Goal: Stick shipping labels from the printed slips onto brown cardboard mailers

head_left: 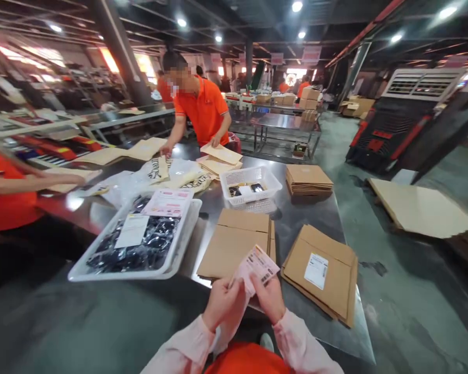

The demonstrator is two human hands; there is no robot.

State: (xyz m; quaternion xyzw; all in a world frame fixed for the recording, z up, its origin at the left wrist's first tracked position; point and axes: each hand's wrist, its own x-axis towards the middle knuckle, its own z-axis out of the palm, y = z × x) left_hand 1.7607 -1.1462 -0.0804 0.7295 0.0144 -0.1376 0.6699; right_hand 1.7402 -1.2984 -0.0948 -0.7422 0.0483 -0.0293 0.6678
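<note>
Both my hands hold a small pink and white label sheet with a barcode, just above the table's near edge. My left hand pinches its lower left side, fingers closed. My right hand grips its lower right side. Under the sheet lies a stack of flat brown cardboard mailers. To the right lies another cardboard stack bearing a white shipping label.
A white tray of black bagged items with papers on top sits left. A white basket and another cardboard pile stand farther back on the steel table. Two people in orange shirts work at left and across.
</note>
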